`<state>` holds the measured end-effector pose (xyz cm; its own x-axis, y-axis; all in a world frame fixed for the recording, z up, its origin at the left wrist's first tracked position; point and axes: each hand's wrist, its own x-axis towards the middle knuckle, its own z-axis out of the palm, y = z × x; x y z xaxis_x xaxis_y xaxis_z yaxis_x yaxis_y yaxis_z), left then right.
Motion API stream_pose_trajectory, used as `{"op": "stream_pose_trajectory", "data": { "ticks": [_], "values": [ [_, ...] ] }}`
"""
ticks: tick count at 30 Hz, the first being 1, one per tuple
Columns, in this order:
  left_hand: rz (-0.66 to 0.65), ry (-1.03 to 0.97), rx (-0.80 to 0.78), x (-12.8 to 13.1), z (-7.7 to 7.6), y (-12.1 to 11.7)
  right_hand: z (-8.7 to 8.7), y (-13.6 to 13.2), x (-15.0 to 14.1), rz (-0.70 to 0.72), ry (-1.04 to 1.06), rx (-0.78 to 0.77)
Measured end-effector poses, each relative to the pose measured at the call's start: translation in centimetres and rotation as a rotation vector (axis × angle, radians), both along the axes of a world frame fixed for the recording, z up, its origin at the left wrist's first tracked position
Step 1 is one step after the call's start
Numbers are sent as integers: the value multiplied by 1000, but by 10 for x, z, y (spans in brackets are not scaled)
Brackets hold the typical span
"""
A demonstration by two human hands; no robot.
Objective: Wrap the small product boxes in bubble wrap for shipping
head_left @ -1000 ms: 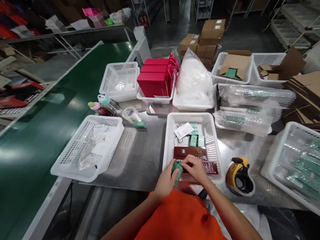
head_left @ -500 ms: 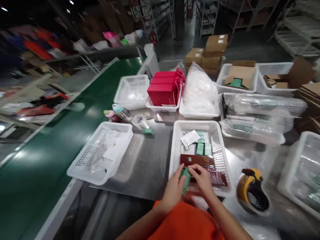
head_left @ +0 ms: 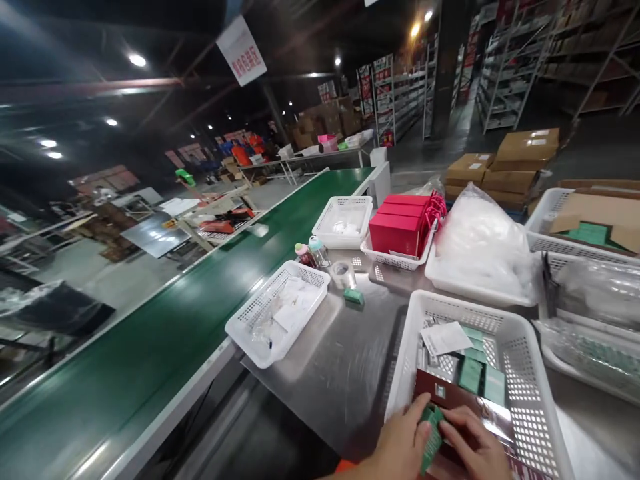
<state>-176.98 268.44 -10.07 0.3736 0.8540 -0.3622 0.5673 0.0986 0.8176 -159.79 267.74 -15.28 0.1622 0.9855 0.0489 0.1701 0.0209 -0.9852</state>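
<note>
Between both hands is a small green box (head_left: pixel 432 433), held over the near end of a white perforated basket (head_left: pixel 537 363). My left hand (head_left: pixel 401 440) is closed around its left side. Fingers of my right hand (head_left: pixel 473 443) press at its upper right end. Under the hands lies a dark maroon flat box (head_left: pixel 463 402), partly covered by them. Farther in, the basket holds several green boxes (head_left: pixel 471 375) and a white paper slip (head_left: pixel 445 338).
Left of the steel table runs a green conveyor belt (head_left: pixel 215 300). On the table stand a white basket with papers and plastic (head_left: pixel 310 283), a tape roll (head_left: pixel 343 273), a lone green box (head_left: pixel 354 297), red gift bags (head_left: pixel 397 227) and a bulging plastic bag (head_left: pixel 485 240).
My view has swung left and up, so table and hands appear lower and farther right. Both hands still hold the green box.
</note>
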Motion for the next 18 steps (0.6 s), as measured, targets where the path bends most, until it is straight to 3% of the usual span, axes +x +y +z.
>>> {"op": "stream_pose_trajectory", "data": {
  "ticks": [5, 9, 14, 18],
  "values": [
    [28, 55, 49, 2, 8, -1, -1, 0, -10, -55, -4, 80],
    [12, 6, 73, 0, 0, -1, 2, 2, -10, -39, -28, 133],
    [147, -213, 92, -4, -7, -11, 26, -5, -21, -56, 32, 175],
    [178, -283, 49, -11, 7, -14, 44, -8, -26, -64, 114, 149]
  ]
}}
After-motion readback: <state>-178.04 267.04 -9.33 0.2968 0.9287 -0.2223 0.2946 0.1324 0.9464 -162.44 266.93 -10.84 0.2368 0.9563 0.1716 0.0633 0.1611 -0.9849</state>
